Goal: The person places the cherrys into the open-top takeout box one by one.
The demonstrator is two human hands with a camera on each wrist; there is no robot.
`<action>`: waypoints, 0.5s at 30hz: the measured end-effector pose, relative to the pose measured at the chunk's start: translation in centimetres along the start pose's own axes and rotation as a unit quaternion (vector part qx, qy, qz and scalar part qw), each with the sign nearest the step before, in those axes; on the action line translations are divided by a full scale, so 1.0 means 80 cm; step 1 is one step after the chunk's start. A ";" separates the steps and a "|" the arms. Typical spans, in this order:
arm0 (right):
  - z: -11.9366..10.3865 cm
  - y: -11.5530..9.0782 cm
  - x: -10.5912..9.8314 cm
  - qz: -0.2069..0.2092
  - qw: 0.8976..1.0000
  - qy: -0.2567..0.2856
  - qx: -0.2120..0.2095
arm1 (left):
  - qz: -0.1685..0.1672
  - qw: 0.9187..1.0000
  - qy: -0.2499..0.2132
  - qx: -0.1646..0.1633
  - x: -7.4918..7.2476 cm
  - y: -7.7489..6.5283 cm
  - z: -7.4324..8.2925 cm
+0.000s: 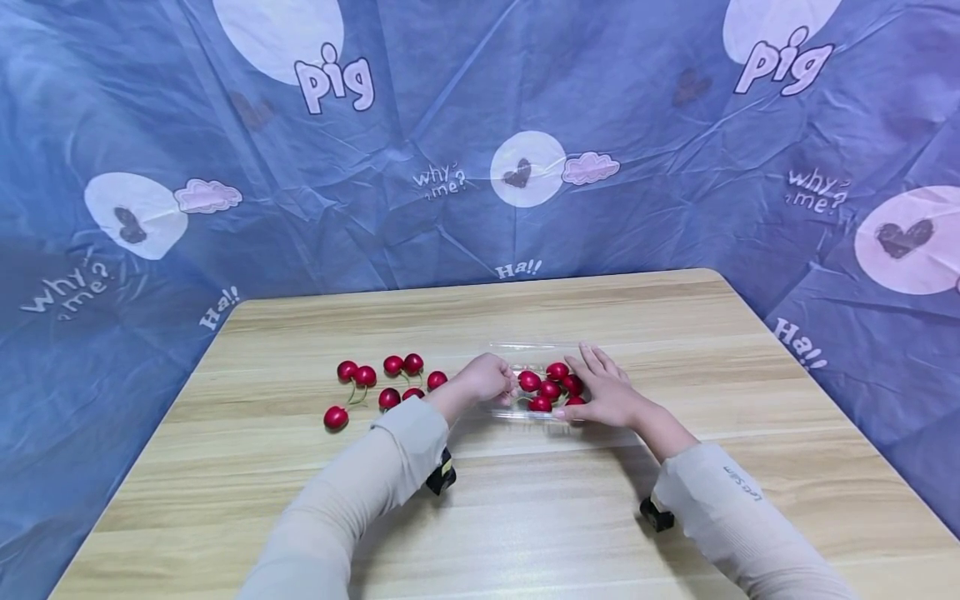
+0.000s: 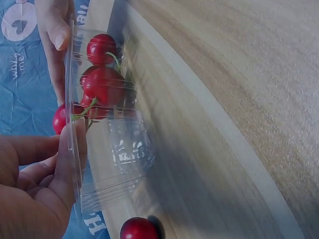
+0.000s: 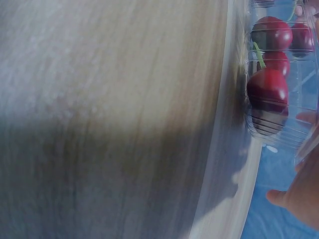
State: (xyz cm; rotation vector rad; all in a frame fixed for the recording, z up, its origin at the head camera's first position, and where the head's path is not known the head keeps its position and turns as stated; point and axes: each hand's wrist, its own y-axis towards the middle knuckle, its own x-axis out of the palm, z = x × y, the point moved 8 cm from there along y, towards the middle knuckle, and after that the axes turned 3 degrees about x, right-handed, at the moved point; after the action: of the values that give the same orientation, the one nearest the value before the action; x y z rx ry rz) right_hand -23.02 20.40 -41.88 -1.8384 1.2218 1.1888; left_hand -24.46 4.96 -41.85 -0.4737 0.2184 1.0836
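A clear plastic box with several red cherries inside sits between the two hands. My left hand is over its left end. There, in the left wrist view, the thumb and fingers pinch the green stem of a cherry at the rim. The left half of the box holds no fruit. My right hand rests on the right end of the box, fingers spread and fairly straight, thumb along the near rim. Part of that hand shows beside the box's end in the right wrist view.
More cherries lie on the wooden table left of the box, some joined by stems, such as the pair and the single one. One loose cherry is close to the box. A blue printed cloth hangs behind the table.
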 end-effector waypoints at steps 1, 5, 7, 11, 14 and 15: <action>0.000 0.000 0.000 -0.001 1.000 0.001 0.001 | 0.001 1.000 0.002 0.000 -0.001 0.000 0.000; -0.001 0.000 0.000 -0.001 1.000 0.002 0.003 | 0.002 1.000 0.010 -0.001 -0.002 0.001 0.000; -0.001 0.000 0.000 -0.001 1.000 0.002 0.003 | 0.003 1.000 0.021 0.002 -0.002 0.003 0.000; -0.001 0.000 0.000 0.001 1.000 0.001 0.002 | 0.004 0.998 0.063 0.006 -0.002 0.004 0.003; -0.002 -0.001 0.000 0.002 1.000 -0.001 0.000 | 0.003 0.994 0.107 0.011 0.001 0.002 0.007; -0.002 -0.001 -0.001 0.002 1.000 -0.001 -0.001 | 0.002 0.993 0.121 0.016 0.001 0.002 0.008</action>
State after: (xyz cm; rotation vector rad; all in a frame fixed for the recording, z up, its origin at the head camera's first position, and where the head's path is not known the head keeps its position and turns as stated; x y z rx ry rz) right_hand -22.90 20.31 -41.77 -1.8367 1.2237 1.1949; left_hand -24.57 5.41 -41.34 -0.5762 0.4491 1.0240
